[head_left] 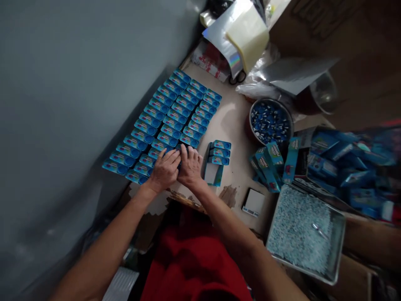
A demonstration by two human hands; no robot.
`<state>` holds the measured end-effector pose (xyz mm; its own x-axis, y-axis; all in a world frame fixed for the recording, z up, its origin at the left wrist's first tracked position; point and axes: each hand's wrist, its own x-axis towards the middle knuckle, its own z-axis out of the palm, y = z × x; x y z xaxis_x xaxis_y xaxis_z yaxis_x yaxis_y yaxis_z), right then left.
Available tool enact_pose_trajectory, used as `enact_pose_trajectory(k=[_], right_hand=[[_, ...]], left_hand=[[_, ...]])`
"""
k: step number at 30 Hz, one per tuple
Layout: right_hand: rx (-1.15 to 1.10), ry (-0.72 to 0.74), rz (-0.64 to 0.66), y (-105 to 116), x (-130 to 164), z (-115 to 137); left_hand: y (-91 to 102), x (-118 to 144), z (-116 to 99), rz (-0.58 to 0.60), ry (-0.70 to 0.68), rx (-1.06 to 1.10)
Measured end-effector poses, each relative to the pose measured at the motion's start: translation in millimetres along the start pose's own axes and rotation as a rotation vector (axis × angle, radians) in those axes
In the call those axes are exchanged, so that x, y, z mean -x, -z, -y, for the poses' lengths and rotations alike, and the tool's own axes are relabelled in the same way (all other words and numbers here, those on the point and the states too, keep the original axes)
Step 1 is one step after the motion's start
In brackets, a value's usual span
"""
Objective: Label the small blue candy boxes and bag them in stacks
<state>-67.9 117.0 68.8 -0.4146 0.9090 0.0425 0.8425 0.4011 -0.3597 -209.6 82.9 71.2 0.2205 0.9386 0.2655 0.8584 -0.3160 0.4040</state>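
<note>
1. The left hand [165, 169] and the right hand [190, 166] lie side by side, touching, palms down, on the near end of the rows of blue boxes [166, 123].
2. The fingers press flat on the boxes. I cannot tell if they grip one.
3. The boxes are small, flat and bright blue, each with a round dark blue spot at one end. They lie close together in neat rows along the left edge of the tabletop [232, 121].
4. Just right of the right hand stands a small stack of the same boxes [218, 161].
5. Farther right sit a round bowl of blue bits [271, 122], a tray of tiny pale bits [305, 234] and a small white scale [253, 202].
</note>
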Motion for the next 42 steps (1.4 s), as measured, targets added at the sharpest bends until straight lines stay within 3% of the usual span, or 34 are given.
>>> enact_pose_trajectory(k=[2, 5, 8, 11, 12, 14, 17, 21, 27, 30, 35, 38, 40, 42], right_hand=[[0.046, -0.023, -0.007, -1, -8, 9], [0.044, 0.002, -0.034, 9, -1, 6], [-0.008, 0.187, -0.021, 37, 40, -16], [-0.003, 0.299, -0.026, 66, 100, -51], [0.020, 0.304, -0.049, 73, 117, -64], [0.063, 0.300, -0.103, 78, 141, -91], [0.105, 0.319, -0.171, 72, 152, -128], [0.099, 0.354, -0.169, 59, 147, -155], [0.075, 0.248, -0.148, 54, 141, -148], [0.059, 0.204, -0.083, 59, 129, -142], [0.061, 0.114, -0.005, 70, 101, -151], [0.029, 0.158, 0.034, 68, 87, -150], [-0.016, 0.185, 0.072, 64, 79, -143], [-0.025, 0.157, 0.086, 63, 73, -136]], left_hand=[[3.3, 15, -6, -0.121, 0.044, 0.023], [3.3, 61, -34, -0.231, 0.174, 0.122], [-10.1, 116, -78, -0.134, 0.360, 0.357], [-29.9, 133, -116, -0.058, 0.771, 0.732], [-35.5, 127, -126, -0.054, 0.861, 0.845], [-44.1, 103, -140, -0.061, 0.894, 1.032], [-54.2, 64, -155, -0.060, 0.680, 1.134], [-68.7, 45, -165, -0.037, 0.421, 0.884], [-72.6, 32, -159, 0.019, 0.346, 0.656], [-81.2, 15, -159, -0.015, 0.417, 0.733], [-120.4, -19, -163, -0.242, 0.626, 0.733], [-139.2, -33, -159, -0.412, 0.843, 0.704], [-144.8, -37, -155, -0.515, 0.939, 0.712], [-145.2, -39, -152, -0.528, 0.965, 0.785]])
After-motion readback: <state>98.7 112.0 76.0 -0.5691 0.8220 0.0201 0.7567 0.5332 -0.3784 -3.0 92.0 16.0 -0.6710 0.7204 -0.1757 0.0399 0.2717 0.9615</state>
